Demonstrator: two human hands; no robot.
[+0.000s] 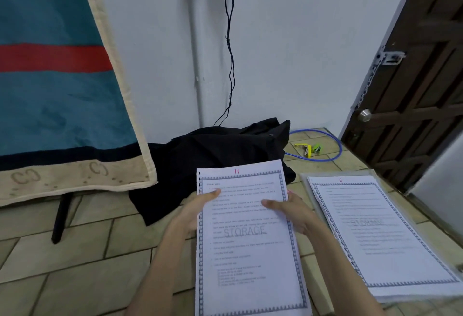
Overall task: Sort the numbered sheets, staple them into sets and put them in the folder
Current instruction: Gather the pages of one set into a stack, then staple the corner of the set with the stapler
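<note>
We're down at floor level in what looks like a room in a home, not an office. Beige tiles [75, 253] run underfoot, and the papers [383, 235] lie straight on them, with no desk. On the left a teal blanket [55, 90] with a red stripe and cream border hangs over a stand with a black leg [61, 218]. Against the plain white wall [288, 52] sits a heap of black cloth [213, 155], a black cord [230, 52] dangling above it. At right we see a dark wooden door [421, 77] with a round knob [364, 115] and a chain latch [387, 56]. A blue cable [335, 145] loops on the floor by small yellow-green staplers [310, 149].
</note>
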